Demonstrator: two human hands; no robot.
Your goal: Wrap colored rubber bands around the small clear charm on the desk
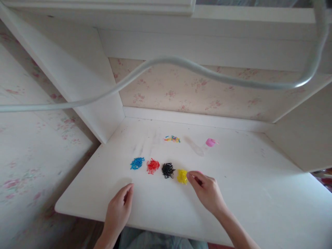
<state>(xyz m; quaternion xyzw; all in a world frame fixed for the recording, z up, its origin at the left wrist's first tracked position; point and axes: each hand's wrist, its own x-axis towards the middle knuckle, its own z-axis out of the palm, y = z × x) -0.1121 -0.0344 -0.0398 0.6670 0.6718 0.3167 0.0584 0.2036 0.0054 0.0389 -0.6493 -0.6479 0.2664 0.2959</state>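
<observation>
Head cam, clock centred on black pile (168, 170): our R hand (206, 192) approx 4 o'clock, fingertips pinched narrow by yellow pile (182, 176); can't tell if holding anything. Our L hand (120, 204) approx 8, fingers curled in, contents hidden. Red pile (153, 166), then blue pile (137, 163) approx 9–10; mixed-colour bits (172, 139) approx 12; pink item (211, 142) approx 2. Piles on white worktop (259, 193).

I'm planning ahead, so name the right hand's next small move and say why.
Perhaps reach the right hand from the yellow pile to the mixed pile: its colours lie mingled, while the blue pile, red pile and black pile each show one colour.
</observation>
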